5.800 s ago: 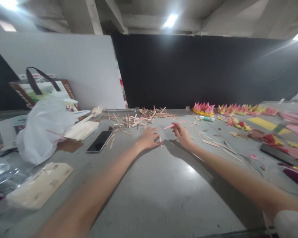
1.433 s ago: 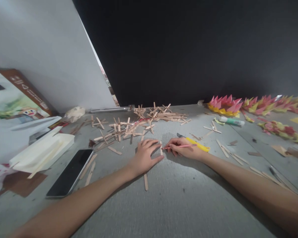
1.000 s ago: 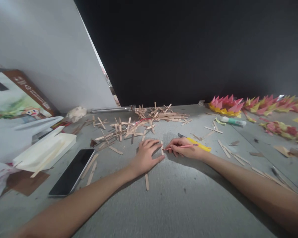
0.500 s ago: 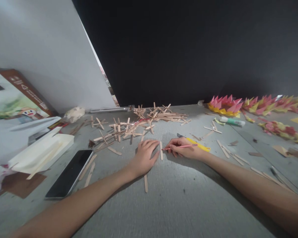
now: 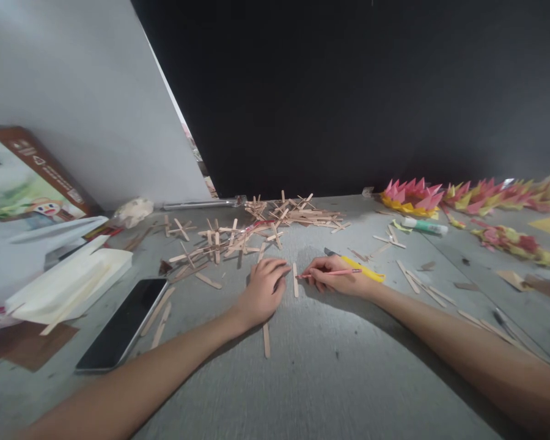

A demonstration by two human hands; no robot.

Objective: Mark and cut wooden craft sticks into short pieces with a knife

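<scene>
Right hand [image 5: 333,276] grips a pink pencil [image 5: 349,271], tip beside a wooden stick [image 5: 296,282] flat on the grey bench [image 5: 302,379]; contact is unclear. Left hand [image 5: 262,294] rests nearby, loosely open; the seemingly unpinned stick could slide if nudged.

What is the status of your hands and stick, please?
Right hand holding pink pencil, tip by small stick. Left hand resting over another stick. Yellow cutter close behind right hand.
</scene>
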